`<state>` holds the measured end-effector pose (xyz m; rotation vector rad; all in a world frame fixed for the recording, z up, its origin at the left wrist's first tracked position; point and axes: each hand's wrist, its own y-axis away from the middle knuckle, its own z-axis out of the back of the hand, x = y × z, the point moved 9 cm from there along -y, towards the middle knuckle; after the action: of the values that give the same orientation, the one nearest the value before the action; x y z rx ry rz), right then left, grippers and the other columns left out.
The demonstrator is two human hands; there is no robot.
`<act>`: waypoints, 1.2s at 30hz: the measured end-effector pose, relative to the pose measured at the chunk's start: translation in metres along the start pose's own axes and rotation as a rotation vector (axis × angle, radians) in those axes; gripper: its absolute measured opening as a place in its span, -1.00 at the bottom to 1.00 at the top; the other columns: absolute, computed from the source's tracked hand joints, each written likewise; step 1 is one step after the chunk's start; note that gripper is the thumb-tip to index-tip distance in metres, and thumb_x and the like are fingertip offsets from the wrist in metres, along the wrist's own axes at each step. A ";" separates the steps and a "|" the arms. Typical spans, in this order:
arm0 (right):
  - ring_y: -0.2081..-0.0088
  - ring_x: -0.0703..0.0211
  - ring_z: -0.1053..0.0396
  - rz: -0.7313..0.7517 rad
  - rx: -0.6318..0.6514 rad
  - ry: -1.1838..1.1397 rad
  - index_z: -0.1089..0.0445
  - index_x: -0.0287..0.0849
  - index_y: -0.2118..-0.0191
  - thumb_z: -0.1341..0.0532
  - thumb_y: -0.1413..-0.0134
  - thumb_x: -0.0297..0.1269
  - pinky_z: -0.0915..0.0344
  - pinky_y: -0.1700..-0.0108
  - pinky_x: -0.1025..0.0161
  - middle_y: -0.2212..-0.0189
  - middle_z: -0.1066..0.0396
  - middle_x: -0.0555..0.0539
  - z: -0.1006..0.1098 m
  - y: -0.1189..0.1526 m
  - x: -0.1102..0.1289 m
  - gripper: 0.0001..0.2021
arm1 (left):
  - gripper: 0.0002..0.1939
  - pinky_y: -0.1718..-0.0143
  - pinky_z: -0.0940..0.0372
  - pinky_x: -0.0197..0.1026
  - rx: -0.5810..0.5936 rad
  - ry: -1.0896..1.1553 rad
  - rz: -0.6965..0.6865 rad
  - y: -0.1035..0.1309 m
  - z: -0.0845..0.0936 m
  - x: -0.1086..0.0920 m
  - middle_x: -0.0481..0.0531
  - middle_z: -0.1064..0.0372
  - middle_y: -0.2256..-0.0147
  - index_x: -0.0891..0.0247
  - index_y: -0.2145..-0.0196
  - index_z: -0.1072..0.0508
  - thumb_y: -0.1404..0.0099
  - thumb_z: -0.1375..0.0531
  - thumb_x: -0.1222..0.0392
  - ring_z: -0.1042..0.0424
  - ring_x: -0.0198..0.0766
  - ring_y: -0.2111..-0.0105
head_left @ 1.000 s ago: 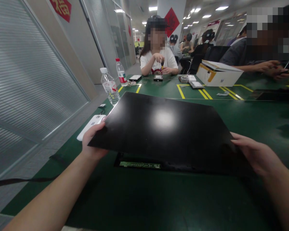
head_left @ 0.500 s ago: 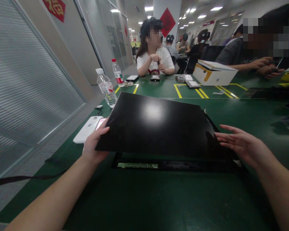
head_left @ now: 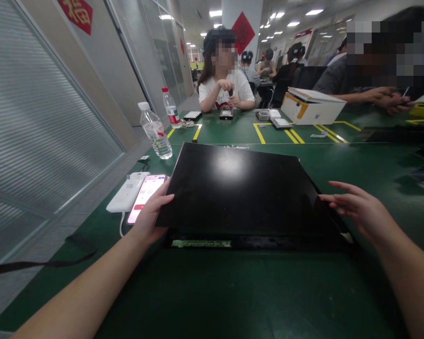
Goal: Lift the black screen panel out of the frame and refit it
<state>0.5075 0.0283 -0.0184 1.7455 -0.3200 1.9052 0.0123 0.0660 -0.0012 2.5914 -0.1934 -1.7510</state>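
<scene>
A thin glossy black screen panel [head_left: 236,197] lies tilted over a black frame [head_left: 275,243], its left side raised. My left hand [head_left: 151,212] grips the panel's left edge, thumb on top and the other fingers underneath. At the right edge is my right hand [head_left: 365,209], open, fingers stretched out; its fingertips meet or nearly meet the panel's edge. A narrow green circuit strip [head_left: 201,244] shows along the frame's near side. The panel hides most of the frame.
Left of the panel lie a lit phone [head_left: 146,195], a white device [head_left: 122,195] and a water bottle [head_left: 155,132]. Another bottle [head_left: 171,110] stands farther back. Across the green table [head_left: 233,292] sits a person [head_left: 226,84]; a white box [head_left: 314,107] stands at the back right.
The panel's left side has come down and shifted right with my left hand, closer over the frame. More of the phone shows. My right hand stays open by the right edge.
</scene>
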 end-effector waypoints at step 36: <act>0.33 0.14 -0.36 0.063 -0.072 0.255 -0.56 -0.11 0.00 -0.37 0.37 -0.03 -0.21 0.36 0.24 0.30 -0.63 -0.11 0.011 -0.015 -0.013 -0.34 | -0.23 0.20 -0.53 -0.14 -0.031 -0.016 0.165 -0.003 0.003 0.024 0.17 -0.63 -0.04 0.26 -0.36 -0.43 -0.17 -0.35 0.34 -0.65 0.06 0.09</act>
<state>0.5253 0.0318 -0.0325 1.4416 -0.3467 2.1057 0.0186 0.0667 -0.0249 2.4620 -0.3655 -1.7053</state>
